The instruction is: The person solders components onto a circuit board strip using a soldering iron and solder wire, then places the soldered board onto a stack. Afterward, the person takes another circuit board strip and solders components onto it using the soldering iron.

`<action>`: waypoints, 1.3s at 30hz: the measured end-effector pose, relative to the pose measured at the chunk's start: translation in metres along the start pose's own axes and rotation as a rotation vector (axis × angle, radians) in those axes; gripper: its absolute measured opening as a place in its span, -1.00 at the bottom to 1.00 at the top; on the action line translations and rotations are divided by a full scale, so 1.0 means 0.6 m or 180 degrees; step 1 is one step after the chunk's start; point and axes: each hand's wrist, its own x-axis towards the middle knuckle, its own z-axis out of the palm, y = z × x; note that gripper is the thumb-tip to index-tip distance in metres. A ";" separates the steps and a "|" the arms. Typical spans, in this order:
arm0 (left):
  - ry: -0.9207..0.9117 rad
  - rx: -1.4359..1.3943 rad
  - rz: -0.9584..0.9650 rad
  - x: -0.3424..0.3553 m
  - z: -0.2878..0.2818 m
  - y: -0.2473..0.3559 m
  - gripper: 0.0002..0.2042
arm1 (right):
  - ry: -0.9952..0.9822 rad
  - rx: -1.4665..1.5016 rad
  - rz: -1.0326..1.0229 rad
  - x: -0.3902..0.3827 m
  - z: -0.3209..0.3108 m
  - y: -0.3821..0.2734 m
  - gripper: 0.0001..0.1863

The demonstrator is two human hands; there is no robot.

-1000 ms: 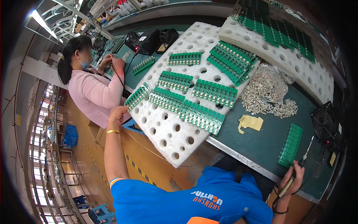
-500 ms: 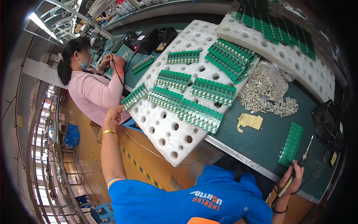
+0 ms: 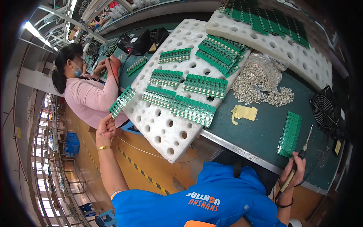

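Note:
At the far left end of the white foam sheet (image 3: 153, 130), my left hand (image 3: 106, 130) pinches one corner of a green circuit board strip (image 3: 122, 102). That strip slants up over the foam's left edge. Several similar board strips (image 3: 194, 110) lie in rows on the foam, and some are piled in an overlapping stack (image 3: 221, 55) toward its far side. My right hand (image 3: 294, 172) is wrapped round a soldering iron (image 3: 289, 179), its metal tip pointing up and away. Just beyond those fingers a green board panel (image 3: 289, 134) lies on the dark green table.
A bag with a heap of small pale connectors (image 3: 257, 77) spills onto the table (image 3: 242, 130). Nearby are yellow paper (image 3: 244, 112) and a black fan (image 3: 324, 108). A second foam sheet (image 3: 291, 62) holds more boards. A co-worker in pink (image 3: 90, 92) works at left.
My left hand has drawn back toward me with the board strip, which now slants more steeply. The whole view has shifted slightly; my right hand keeps hold of the soldering iron.

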 end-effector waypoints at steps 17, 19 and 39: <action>-0.1682 0.1932 0.1260 -0.315 0.360 -0.177 -0.95 | 0.0192 0.0281 -0.0092 -0.018 -0.018 -0.021 -0.58; -0.1832 0.2116 0.1418 -0.328 0.399 -0.218 -0.92 | 0.0254 0.0274 -0.0071 -0.023 -0.026 -0.018 -0.59; -0.3242 0.3197 0.6353 -0.349 0.507 -0.445 -0.76 | 0.0299 0.0117 -0.0002 -0.038 -0.040 0.002 -0.61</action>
